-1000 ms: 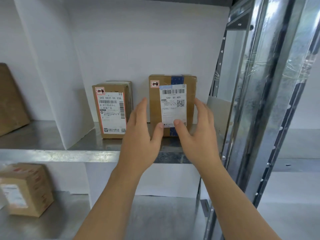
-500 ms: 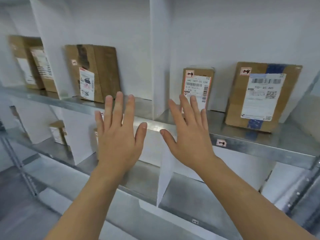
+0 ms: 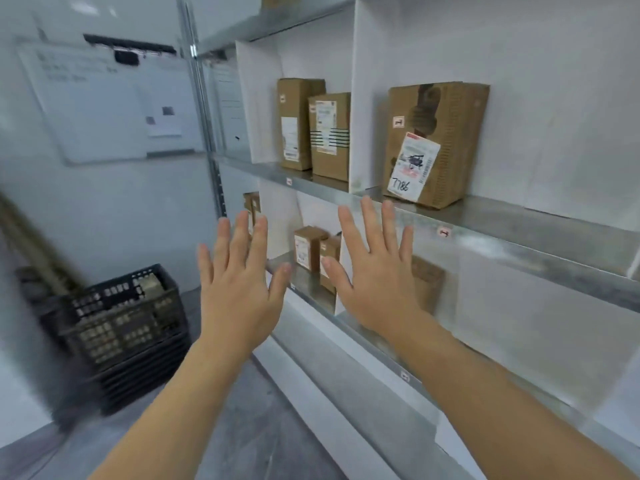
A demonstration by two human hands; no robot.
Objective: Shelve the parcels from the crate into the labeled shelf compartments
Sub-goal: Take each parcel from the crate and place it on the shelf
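My left hand (image 3: 239, 285) and my right hand (image 3: 375, 275) are both raised in front of the metal shelf (image 3: 502, 220), fingers spread, holding nothing. A black slatted crate (image 3: 121, 323) stands on the floor at the lower left, with brown parcels inside. On the upper shelf board a large cardboard parcel marked 7786 (image 3: 433, 143) stands in one compartment, and two tall parcels (image 3: 311, 129) stand in the compartment to its left. Small parcels (image 3: 310, 249) sit on the lower board, partly behind my right hand.
White dividers (image 3: 360, 98) split the shelf into compartments, with small red labels (image 3: 443, 233) on the board edges. A steel upright (image 3: 202, 109) marks the shelf's left end. A whiteboard (image 3: 100, 102) hangs on the left wall. Grey floor lies between the crate and the shelf.
The view has swung left along the shelf, away from the rightmost compartment with its two parcels. Both hands let go of the parcel there and now hover spread. The crate has come into view.
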